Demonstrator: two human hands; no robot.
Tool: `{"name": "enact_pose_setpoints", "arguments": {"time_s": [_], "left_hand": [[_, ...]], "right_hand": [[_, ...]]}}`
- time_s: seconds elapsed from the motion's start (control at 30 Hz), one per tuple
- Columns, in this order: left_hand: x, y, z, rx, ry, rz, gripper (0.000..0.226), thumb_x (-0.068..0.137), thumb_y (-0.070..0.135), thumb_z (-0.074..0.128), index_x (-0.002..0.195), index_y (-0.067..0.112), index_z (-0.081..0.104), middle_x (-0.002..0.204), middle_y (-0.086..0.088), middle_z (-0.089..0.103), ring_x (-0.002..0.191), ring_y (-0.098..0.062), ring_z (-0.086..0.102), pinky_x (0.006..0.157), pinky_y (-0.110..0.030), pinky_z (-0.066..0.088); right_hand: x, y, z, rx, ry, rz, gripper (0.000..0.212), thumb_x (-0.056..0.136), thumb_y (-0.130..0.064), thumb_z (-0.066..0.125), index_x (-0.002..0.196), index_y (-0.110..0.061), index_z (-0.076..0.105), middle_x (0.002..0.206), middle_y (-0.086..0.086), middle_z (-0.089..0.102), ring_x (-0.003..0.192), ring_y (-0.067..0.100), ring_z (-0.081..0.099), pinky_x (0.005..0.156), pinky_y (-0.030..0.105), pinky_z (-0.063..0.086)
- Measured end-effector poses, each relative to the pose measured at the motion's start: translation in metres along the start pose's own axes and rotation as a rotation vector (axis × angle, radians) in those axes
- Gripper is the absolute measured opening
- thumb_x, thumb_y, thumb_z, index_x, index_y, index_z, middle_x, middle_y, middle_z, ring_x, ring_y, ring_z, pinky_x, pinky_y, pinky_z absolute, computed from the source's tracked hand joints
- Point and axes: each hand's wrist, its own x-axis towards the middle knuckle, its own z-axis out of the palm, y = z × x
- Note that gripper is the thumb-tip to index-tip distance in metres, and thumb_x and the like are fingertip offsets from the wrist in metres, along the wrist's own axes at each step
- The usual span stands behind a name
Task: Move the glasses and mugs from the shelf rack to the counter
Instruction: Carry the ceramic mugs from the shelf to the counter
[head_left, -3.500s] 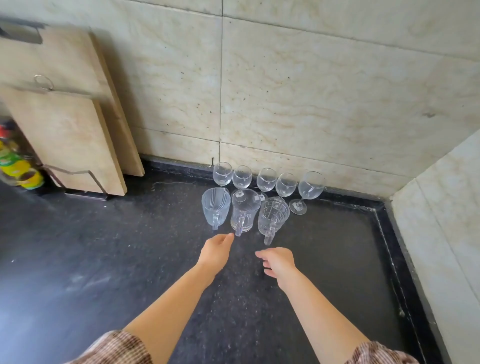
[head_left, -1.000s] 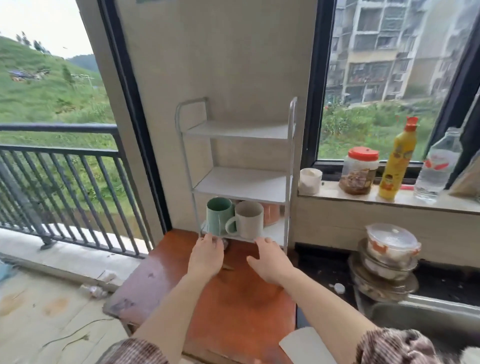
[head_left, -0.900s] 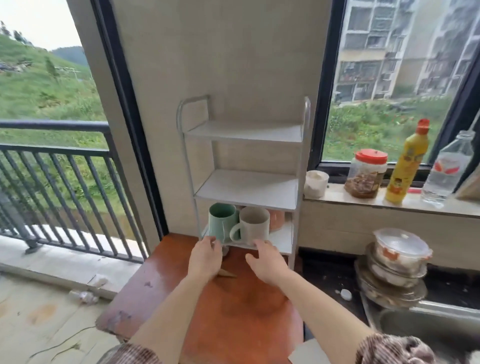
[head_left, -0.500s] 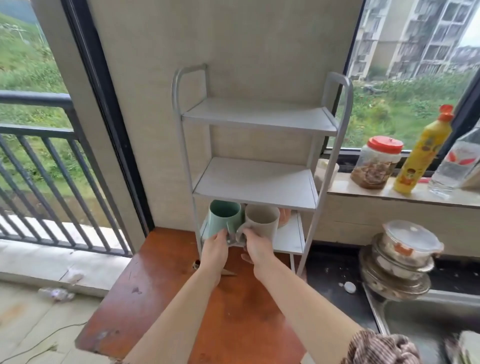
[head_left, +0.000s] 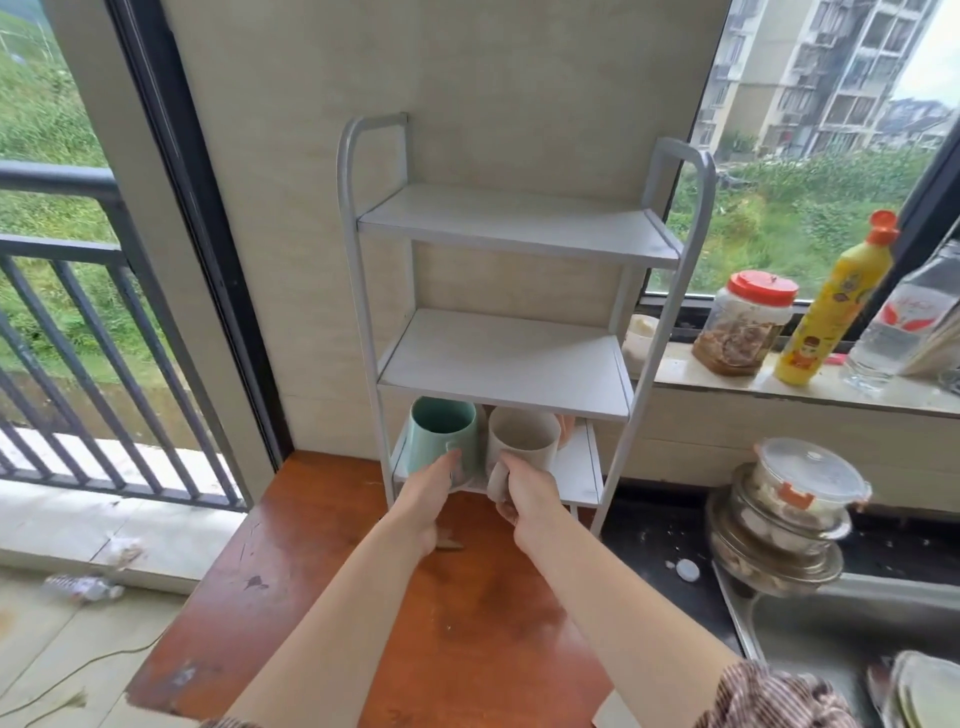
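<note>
A white three-tier shelf rack (head_left: 501, 364) stands on a reddish wooden table (head_left: 457, 634) against the wall. Its two upper shelves are bare. On the bottom shelf stand a green mug (head_left: 441, 434) on the left and a beige mug (head_left: 522, 434) on the right, with an orange object (head_left: 567, 430) partly hidden behind the beige mug. My left hand (head_left: 426, 499) grips the green mug's handle. My right hand (head_left: 527, 499) is closed around the beige mug's handle. Both mugs stay upright on the shelf.
On the window sill at the right stand a red-lidded jar (head_left: 748, 322), a yellow bottle (head_left: 831, 306) and a clear water bottle (head_left: 906, 325). Stacked bowls with a lidded container (head_left: 789, 514) sit beside a metal sink (head_left: 831, 644). A balcony railing (head_left: 78, 332) is at the left.
I turned from the counter with the glasses to the shelf rack. My hands moved from the table edge up to the two mugs and closed on their handles.
</note>
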Motion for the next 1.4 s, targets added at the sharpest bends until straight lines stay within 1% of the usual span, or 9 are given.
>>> {"name": "enact_pose_setpoints", "arguments": {"time_s": [0.07,0.27,0.5,0.7,0.8,0.87,1.03,1.23,1.4], "left_hand": [[-0.001,0.002,0.004,0.013,0.007,0.011,0.035,0.090,0.049,0.053,0.114,0.025,0.042,0.128,-0.009,0.048,0.121,-0.035,0.045,0.096,-0.061,0.044],[0.002,-0.008,0.011,0.115,0.098,0.150,0.053,0.096,0.051,0.033,0.137,0.018,0.042,0.130,-0.009,0.050,0.119,-0.033,0.046,0.098,-0.053,0.044],[-0.008,-0.020,0.003,0.052,0.088,0.201,0.047,0.097,0.045,0.039,0.135,0.018,0.044,0.120,-0.003,0.052,0.113,-0.029,0.053,0.096,-0.048,0.049],[-0.035,-0.051,0.003,0.071,0.036,0.262,0.046,0.097,0.043,0.040,0.137,0.020,0.043,0.123,0.001,0.051,0.118,-0.025,0.051,0.100,-0.043,0.046],[-0.051,-0.072,0.015,0.103,0.008,0.293,0.042,0.098,0.042,0.040,0.133,0.021,0.047,0.123,0.000,0.054,0.116,-0.024,0.053,0.097,-0.040,0.047],[-0.061,-0.083,0.024,0.128,-0.012,0.322,0.036,0.098,0.041,0.040,0.126,0.023,0.051,0.121,-0.001,0.057,0.111,-0.022,0.056,0.094,-0.038,0.047],[-0.097,-0.121,0.070,0.204,-0.108,0.328,0.043,0.098,0.040,0.041,0.134,0.018,0.048,0.101,0.009,0.059,0.105,-0.018,0.056,0.086,-0.034,0.047],[-0.160,-0.175,0.147,0.273,-0.256,0.291,0.037,0.098,0.036,0.043,0.126,0.014,0.053,0.115,-0.005,0.059,0.108,-0.026,0.059,0.090,-0.038,0.051],[-0.222,-0.231,0.217,0.301,-0.393,0.216,0.035,0.099,0.033,0.043,0.124,0.010,0.052,0.116,-0.007,0.057,0.105,-0.027,0.057,0.094,-0.042,0.049]], "right_hand": [[0.000,0.001,-0.009,-0.092,-0.006,-0.027,0.024,0.092,-0.030,0.056,0.107,-0.012,0.060,0.080,0.005,0.053,0.070,0.015,0.047,0.065,0.025,0.043],[-0.002,0.003,-0.027,-0.303,0.025,-0.074,0.025,0.095,-0.034,0.049,0.107,-0.014,0.057,0.089,0.001,0.056,0.080,0.015,0.050,0.074,0.028,0.044],[-0.009,0.005,-0.045,-0.147,-0.039,-0.072,0.033,0.098,-0.031,0.051,0.125,-0.013,0.055,0.122,0.005,0.056,0.109,0.025,0.054,0.099,0.042,0.050],[-0.032,0.018,-0.090,-0.083,-0.103,-0.057,0.033,0.098,-0.027,0.053,0.122,-0.005,0.056,0.121,0.011,0.055,0.110,0.027,0.057,0.092,0.042,0.055],[-0.049,0.023,-0.123,-0.123,-0.104,-0.075,0.024,0.097,-0.030,0.053,0.101,-0.008,0.063,0.111,0.012,0.059,0.106,0.028,0.062,0.082,0.038,0.058],[-0.057,0.026,-0.143,-0.149,-0.081,-0.095,0.023,0.097,-0.030,0.054,0.094,-0.010,0.064,0.103,0.010,0.060,0.100,0.027,0.063,0.087,0.042,0.057],[-0.091,0.042,-0.220,-0.183,0.006,-0.094,0.028,0.097,-0.030,0.053,0.108,-0.007,0.064,0.105,0.008,0.059,0.102,0.025,0.060,0.092,0.044,0.055],[-0.150,0.067,-0.335,-0.117,0.131,-0.085,0.023,0.097,-0.027,0.053,0.100,-0.006,0.061,0.093,0.008,0.048,0.084,0.020,0.047,0.093,0.044,0.054],[-0.203,0.097,-0.438,-0.026,0.227,-0.078,0.022,0.098,-0.029,0.053,0.100,-0.008,0.058,0.096,0.007,0.047,0.090,0.023,0.047,0.094,0.044,0.052]]}}
